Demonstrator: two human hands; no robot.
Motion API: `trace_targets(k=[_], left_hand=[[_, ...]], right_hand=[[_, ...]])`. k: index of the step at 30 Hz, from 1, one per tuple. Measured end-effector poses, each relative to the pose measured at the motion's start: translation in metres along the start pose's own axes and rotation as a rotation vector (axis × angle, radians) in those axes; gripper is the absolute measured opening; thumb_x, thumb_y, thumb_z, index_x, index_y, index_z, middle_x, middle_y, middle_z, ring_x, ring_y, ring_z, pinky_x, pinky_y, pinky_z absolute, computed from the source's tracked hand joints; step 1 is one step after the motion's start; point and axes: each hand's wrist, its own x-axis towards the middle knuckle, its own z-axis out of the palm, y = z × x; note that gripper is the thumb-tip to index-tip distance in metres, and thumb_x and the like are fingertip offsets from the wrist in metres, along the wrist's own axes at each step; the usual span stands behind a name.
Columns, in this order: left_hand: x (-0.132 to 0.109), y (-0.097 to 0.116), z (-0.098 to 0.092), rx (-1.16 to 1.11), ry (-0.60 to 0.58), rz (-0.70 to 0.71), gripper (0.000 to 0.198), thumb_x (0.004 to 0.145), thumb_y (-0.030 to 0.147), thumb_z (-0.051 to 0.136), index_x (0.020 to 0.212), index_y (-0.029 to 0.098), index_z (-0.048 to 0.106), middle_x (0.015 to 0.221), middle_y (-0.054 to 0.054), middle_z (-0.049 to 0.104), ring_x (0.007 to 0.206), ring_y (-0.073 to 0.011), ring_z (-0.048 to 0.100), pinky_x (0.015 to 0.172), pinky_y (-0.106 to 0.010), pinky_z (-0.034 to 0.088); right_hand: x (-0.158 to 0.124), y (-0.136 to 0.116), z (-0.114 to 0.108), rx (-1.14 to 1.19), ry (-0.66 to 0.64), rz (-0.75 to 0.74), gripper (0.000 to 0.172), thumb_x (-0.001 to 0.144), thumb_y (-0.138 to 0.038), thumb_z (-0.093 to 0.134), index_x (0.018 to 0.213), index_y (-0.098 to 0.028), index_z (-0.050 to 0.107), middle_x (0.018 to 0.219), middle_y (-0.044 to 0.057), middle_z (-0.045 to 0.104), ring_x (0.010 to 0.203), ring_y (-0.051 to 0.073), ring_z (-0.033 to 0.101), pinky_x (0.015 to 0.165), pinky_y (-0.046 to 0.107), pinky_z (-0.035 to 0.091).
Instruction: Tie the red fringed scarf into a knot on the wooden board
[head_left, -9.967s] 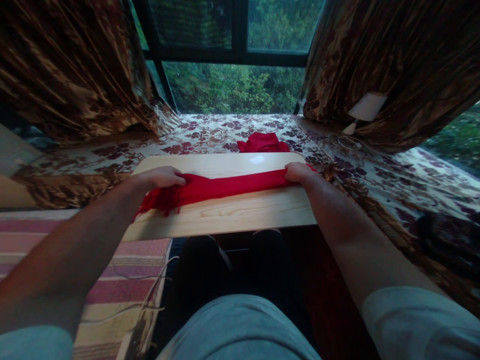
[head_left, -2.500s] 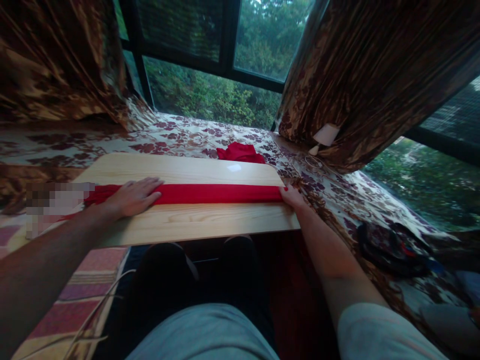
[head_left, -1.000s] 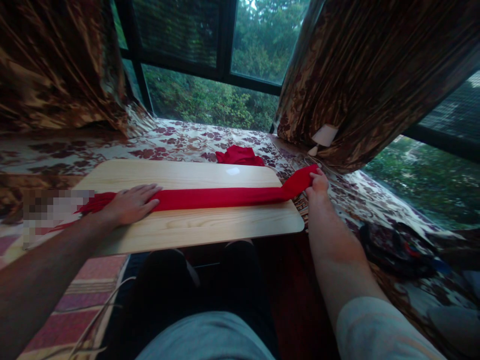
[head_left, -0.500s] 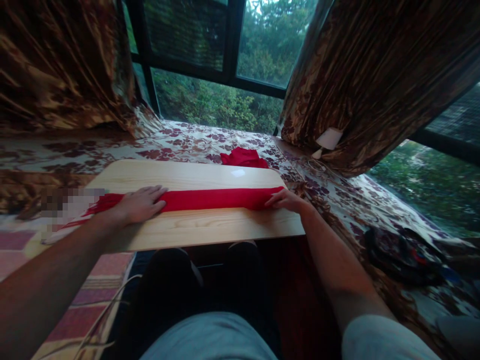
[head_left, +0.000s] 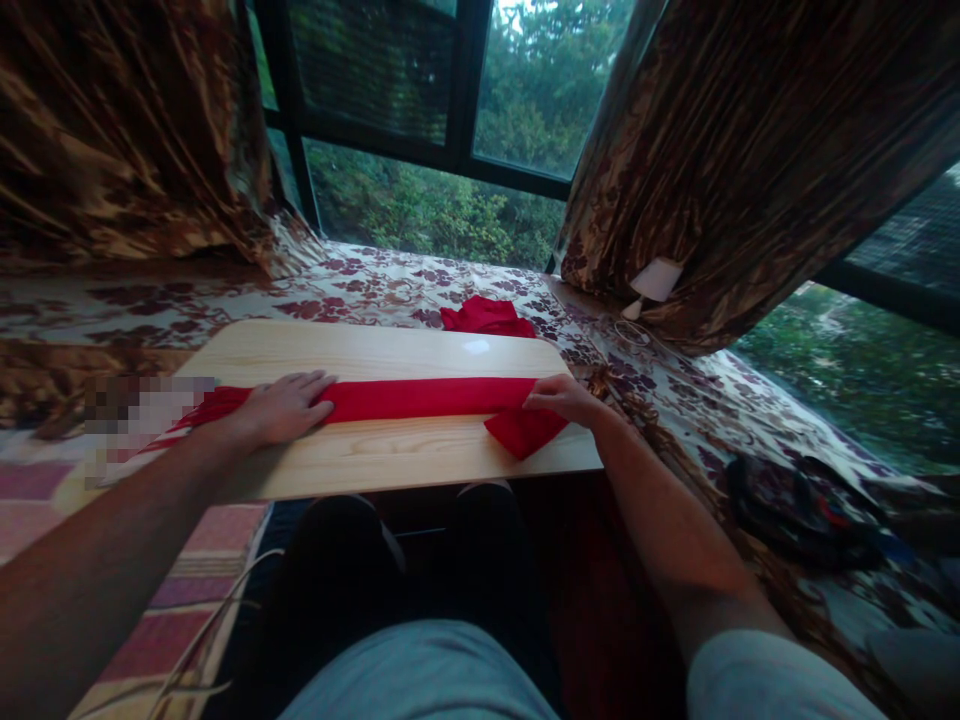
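A long red scarf (head_left: pixel 427 397) is laid out in a narrow strip along a pale wooden table (head_left: pixel 360 460), its fringe at the left end. My left hand (head_left: pixel 289 405) lies flat on the scarf near the fringe, fingers stretched out. At the other end my right hand (head_left: pixel 561 398) pinches the scarf between thumb and fingers. Below that hand a loose flap of the scarf (head_left: pixel 525 432) hangs over towards the table's near edge. Part of the fringed end is covered by a blurred patch.
Behind the table a bunched red cloth (head_left: pixel 487 316) lies on a floral-covered ledge (head_left: pixel 375 270). A small white lamp (head_left: pixel 656 280) stands to the right by the curtain. A dark bag (head_left: pixel 810 510) is at far right, and a pale cable (head_left: pixel 210 620) runs at lower left.
My right hand has moved slightly left with the scarf's right end. A flap of scarf now shows below it, folded towards me. My left hand has stayed in place.
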Motion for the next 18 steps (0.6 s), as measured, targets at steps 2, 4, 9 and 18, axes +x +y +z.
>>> trace_targets(k=[2, 4, 9, 18], left_hand=[[0.002, 0.0, -0.003, -0.007, 0.02, 0.002, 0.079, 0.087, 0.06, 0.04, 0.154, 0.019, 0.047, 0.16, -0.011, 0.043, 0.146, -0.035, 0.038, 0.115, -0.048, 0.033], [0.004, 0.0, -0.01, -0.009, 0.041, -0.012, 0.081, 0.082, 0.064, 0.046, 0.148, 0.017, 0.055, 0.153, -0.015, 0.051, 0.139, -0.0386, 0.046, 0.11, -0.049, 0.038], [0.006, 0.005, -0.034, -0.02, 0.008, -0.063, 0.085, 0.069, 0.068, 0.059, 0.138, 0.017, 0.063, 0.136, -0.016, 0.064, 0.122, -0.0404, 0.059, 0.095, -0.045, 0.047], [0.005, 0.004, -0.052, 0.1, -0.141, -0.145, 0.057, 0.087, 0.058, 0.043, 0.111, 0.013, 0.07, 0.118, -0.019, 0.072, 0.104, -0.0338, 0.066, 0.082, -0.037, 0.046]], right_hand=[[0.008, 0.006, 0.008, -0.169, 0.237, 0.046, 0.031, 0.088, -0.04, 0.062, 0.093, -0.015, 0.08, 0.086, 0.007, 0.077, 0.083, 0.021, 0.07, 0.082, 0.033, 0.055], [0.012, 0.006, 0.018, -0.338, 0.307, 0.039, 0.037, 0.091, -0.038, 0.059, 0.115, -0.016, 0.076, 0.115, 0.011, 0.075, 0.107, 0.024, 0.068, 0.098, 0.036, 0.051], [0.007, -0.021, 0.057, -0.627, 0.011, 0.174, 0.067, 0.097, -0.065, 0.043, 0.156, -0.033, 0.042, 0.163, 0.01, 0.038, 0.148, 0.04, 0.034, 0.116, 0.065, 0.026], [0.014, -0.038, 0.086, -0.7, -0.073, 0.201, 0.071, 0.099, -0.068, 0.031, 0.163, -0.04, 0.019, 0.171, 0.006, 0.014, 0.154, 0.047, 0.01, 0.112, 0.079, 0.01]])
